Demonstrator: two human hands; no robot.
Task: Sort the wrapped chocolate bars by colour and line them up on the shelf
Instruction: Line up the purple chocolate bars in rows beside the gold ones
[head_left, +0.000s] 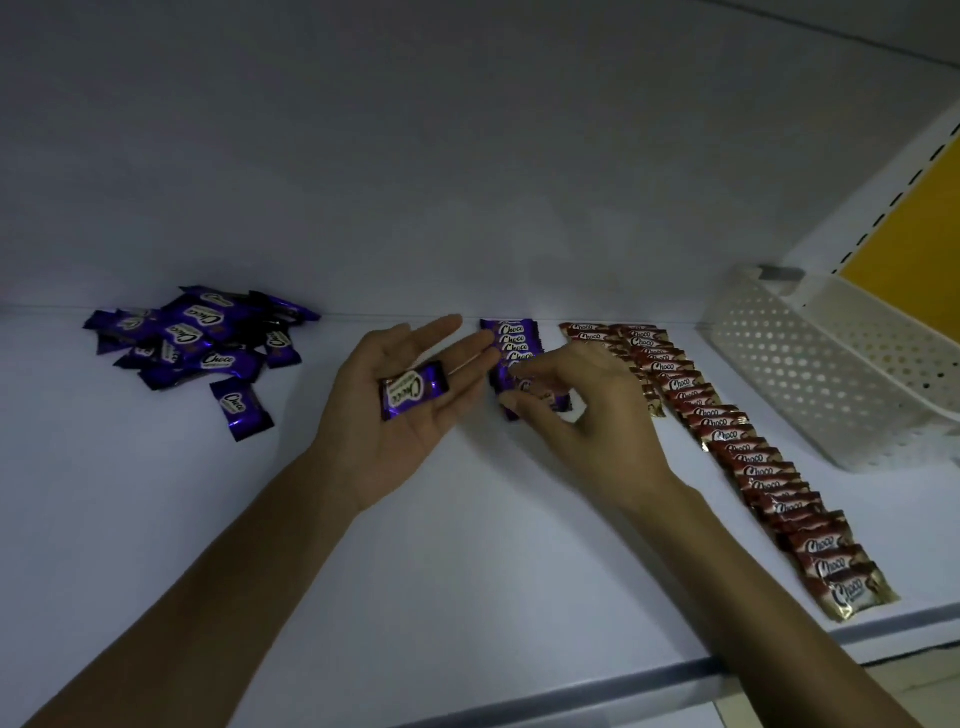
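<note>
2 forearms, bare to frame edge; left hand (400, 415), right hand (597, 415) bare.

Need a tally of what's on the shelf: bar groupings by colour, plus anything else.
Purple lined row: 1
Red lined row: 1
Purple loose pile: 1
Purple stray bar beside the pile: 1
Purple bar on left hand: 1
White basket: 1
Total: 6
</note>
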